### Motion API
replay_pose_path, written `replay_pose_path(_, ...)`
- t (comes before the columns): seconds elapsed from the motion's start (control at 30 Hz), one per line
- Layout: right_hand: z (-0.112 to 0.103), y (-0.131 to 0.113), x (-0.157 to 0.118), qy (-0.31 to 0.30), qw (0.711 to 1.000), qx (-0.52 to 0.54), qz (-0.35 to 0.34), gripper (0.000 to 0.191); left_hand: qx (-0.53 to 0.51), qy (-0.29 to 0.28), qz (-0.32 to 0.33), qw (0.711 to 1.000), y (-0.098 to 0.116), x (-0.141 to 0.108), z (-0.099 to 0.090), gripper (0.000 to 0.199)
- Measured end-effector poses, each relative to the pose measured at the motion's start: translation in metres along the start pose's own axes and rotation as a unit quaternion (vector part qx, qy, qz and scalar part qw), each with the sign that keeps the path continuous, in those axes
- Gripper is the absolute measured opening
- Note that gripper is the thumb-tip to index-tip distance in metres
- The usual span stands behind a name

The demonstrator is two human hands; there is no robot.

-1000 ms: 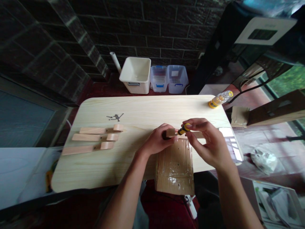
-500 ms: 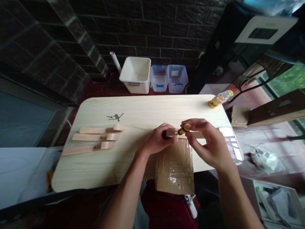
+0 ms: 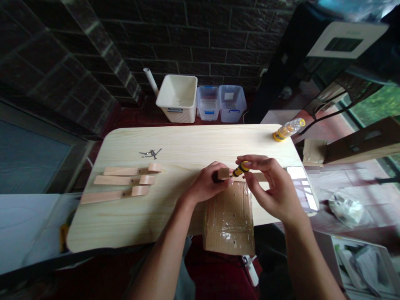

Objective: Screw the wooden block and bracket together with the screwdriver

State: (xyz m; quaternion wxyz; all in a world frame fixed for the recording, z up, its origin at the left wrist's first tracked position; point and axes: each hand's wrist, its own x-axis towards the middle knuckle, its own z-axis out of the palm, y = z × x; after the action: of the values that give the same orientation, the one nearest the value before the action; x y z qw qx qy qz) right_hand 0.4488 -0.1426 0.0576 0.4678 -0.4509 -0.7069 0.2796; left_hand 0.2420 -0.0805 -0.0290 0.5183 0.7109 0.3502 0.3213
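Note:
My left hand (image 3: 208, 180) is closed around the block end of a wooden piece (image 3: 223, 173), whose flat strip runs right beneath my other hand. Between thumb and fingers, my right hand (image 3: 271, 183) grips a short yellow and black screwdriver (image 3: 240, 168), slanted with its tip down at the wood beside the block. Its exact contact point is too small to make out. Under the hands lies a taped cardboard piece (image 3: 229, 216) that overhangs the table's front edge. Three similar wooden pieces (image 3: 117, 179) rest at the left, and several screws (image 3: 151, 153) lie loose behind them.
A clear bottle-shaped case with yellow ends (image 3: 288, 129) stands at the table's (image 3: 200, 139) back right corner. A phone-like flat object (image 3: 302, 189) lies at the right edge. Behind the table are a cream bin (image 3: 177, 100) and two clear boxes (image 3: 233, 104).
The fingers of my right hand have shifted slightly on the screwdriver handle. My left hand and the wooden piece stay in place.

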Motion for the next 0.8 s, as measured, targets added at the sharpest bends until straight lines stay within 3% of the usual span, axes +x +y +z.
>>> replay_pose_path(0.8,-0.0017,0.0004,0.0023,0.008,0.999,-0.032,-0.026,0.023,-0.002,0.004,0.0,1.0,0.0,0.0009,0.0008,0.016)
